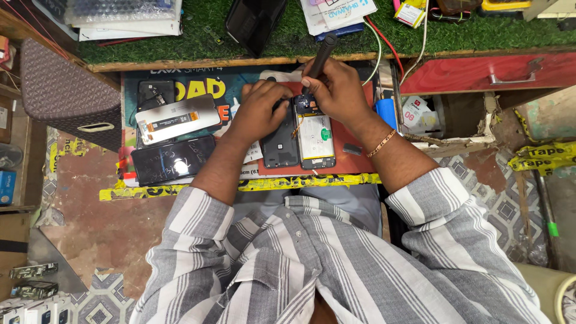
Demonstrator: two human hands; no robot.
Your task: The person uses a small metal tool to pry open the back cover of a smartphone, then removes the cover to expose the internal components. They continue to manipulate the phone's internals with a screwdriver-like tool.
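While the right hand [333,90] pinched a screwdriver [322,57], the left hand [261,111] clasped the fragile opened phone [306,138] by its edges.

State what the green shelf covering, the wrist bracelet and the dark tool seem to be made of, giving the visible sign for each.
Green shelf covering: likely synthetic turf, with short tufted blades.
Gold-coloured wrist bracelet: probably metal, shiny and linked.
Dark cylindrical tool in the right hand: seemingly matt plastic or rubber; it shows no glint.
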